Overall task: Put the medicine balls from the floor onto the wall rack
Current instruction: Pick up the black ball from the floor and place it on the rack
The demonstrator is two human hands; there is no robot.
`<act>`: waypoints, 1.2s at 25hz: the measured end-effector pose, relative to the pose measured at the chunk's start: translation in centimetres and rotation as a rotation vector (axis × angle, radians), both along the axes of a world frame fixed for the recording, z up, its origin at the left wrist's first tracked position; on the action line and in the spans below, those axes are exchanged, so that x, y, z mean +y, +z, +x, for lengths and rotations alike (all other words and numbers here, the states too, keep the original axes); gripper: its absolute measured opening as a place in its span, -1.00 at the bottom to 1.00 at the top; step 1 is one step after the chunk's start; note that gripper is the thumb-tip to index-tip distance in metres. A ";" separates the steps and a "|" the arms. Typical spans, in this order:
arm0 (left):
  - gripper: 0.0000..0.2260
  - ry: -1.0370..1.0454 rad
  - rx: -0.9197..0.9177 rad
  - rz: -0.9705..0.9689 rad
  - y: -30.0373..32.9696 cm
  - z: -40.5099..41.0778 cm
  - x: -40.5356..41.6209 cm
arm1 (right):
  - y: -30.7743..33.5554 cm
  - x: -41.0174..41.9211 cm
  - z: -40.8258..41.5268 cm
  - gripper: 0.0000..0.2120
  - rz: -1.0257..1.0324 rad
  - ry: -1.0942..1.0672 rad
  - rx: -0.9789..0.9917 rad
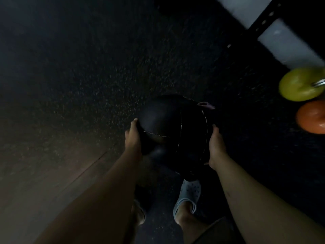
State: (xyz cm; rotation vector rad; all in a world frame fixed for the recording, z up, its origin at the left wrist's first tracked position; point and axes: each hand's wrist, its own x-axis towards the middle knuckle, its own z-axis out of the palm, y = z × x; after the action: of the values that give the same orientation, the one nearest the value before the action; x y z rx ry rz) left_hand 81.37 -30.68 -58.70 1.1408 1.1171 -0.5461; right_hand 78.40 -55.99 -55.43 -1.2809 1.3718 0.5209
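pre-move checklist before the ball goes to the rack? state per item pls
1. Both hands on the black medicine ball: ok, left hand and right hand press opposite sides.
2. Ball off the floor: ok, held above the feet.
3. Grip firm: cannot tell, fingers are mostly hidden.
4. Footing: ok, grey clog on bare floor.
5. Yellow kettlebell and orange kettlebell clear of path: cannot tell.
6. Rack slot free: cannot tell, only a rack post shows.

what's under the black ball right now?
Below the black ball, held between the left hand and right hand, are the dark speckled floor, a grey clog and a bare knee. The floor directly beneath is covered by the ball.
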 end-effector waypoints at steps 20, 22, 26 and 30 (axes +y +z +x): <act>-0.15 -0.688 -1.166 -0.575 83.2 2.6 -45.0 | 80.0 -35.1 -13.6 -0.37 -0.673 -0.736 -1.353; -0.13 -0.686 -1.253 -0.611 87.1 0.0 -48.1 | 83.2 -37.6 -16.3 -0.38 -0.678 -0.750 -1.431; -0.03 -0.713 -1.326 -0.679 91.2 -2.9 -53.9 | 87.4 -43.5 -19.0 -0.40 -0.719 -0.705 -1.542; -0.02 -0.611 -1.342 -0.618 92.5 -1.6 -58.6 | 89.6 -49.1 -16.5 -0.41 -0.689 -0.621 -1.560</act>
State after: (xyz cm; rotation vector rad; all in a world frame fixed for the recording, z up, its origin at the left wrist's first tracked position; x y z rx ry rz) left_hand 79.81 -89.24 33.81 0.9511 -0.5523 -0.3893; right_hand 61.88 -105.10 34.21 -1.1320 0.4361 -1.2742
